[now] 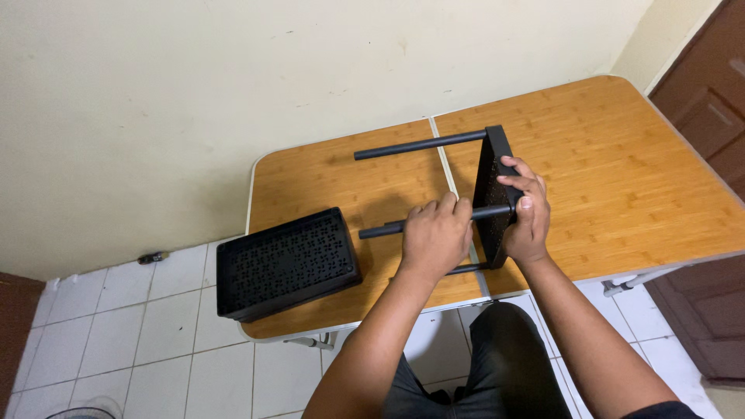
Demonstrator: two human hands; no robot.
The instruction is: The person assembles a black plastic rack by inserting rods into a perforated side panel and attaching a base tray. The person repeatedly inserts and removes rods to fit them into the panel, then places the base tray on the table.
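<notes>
We see our left hand (436, 235) curled around a black rod (434, 220) that sticks out sideways from a black perforated panel (490, 194), fingers wrapped over the rod near the panel end. Our right hand (528, 213) clasps the panel itself, thumb on the near face and fingers folded over its edge, keeping it standing on its side on the wooden counter (621, 171). A second black rod (419, 145) runs from the panel's far corner toward the left, parallel to the one we grip, and a shorter piece of rod shows low at the near corner beneath our left wrist. The panel sits roughly over the counter's centre seam. Well apart to the left, a black perforated tray (285, 264) rests at the counter's near left corner, partly overhanging the edge above the white tiled floor (140, 341).
</notes>
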